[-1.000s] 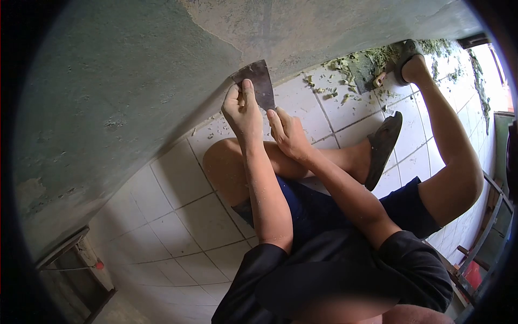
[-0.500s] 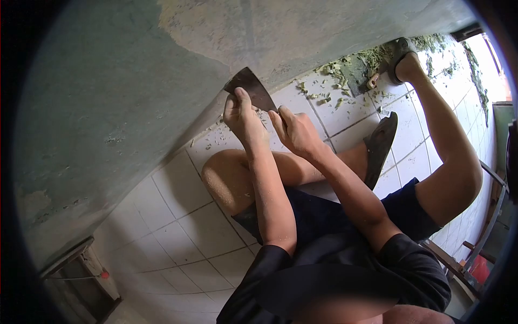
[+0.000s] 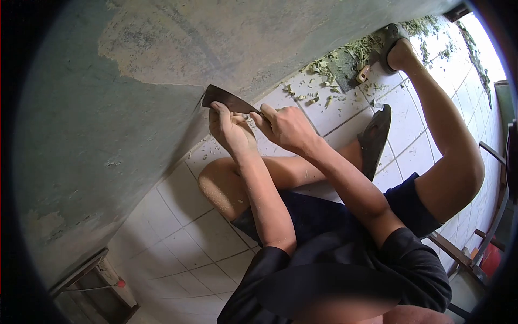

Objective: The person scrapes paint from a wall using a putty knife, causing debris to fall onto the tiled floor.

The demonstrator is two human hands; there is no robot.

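My right hand (image 3: 286, 127) is closed around the handle end of a scraper with a wide, dark metal blade (image 3: 231, 99). My left hand (image 3: 231, 132) pinches the blade near its broad end, thumb on the upper face and fingers underneath. The blade's front edge is at the wall (image 3: 156, 54), by the border between green paint and a bare, scraped patch; whether it touches cannot be made out. The handle is mostly hidden inside my right hand.
Peeled green paint flakes (image 3: 324, 73) litter the white tiled floor (image 3: 210, 232) along the wall. Among them lies a small pale-and-dark object (image 3: 362, 74). My legs and sandals flank the work area. A wooden frame (image 3: 100, 286) stands lower left, a red object (image 3: 491, 259) at right.
Both hands and the scraper have moved left in the view. The blade has tilted and now shows a narrower face. The view has also shifted slightly.
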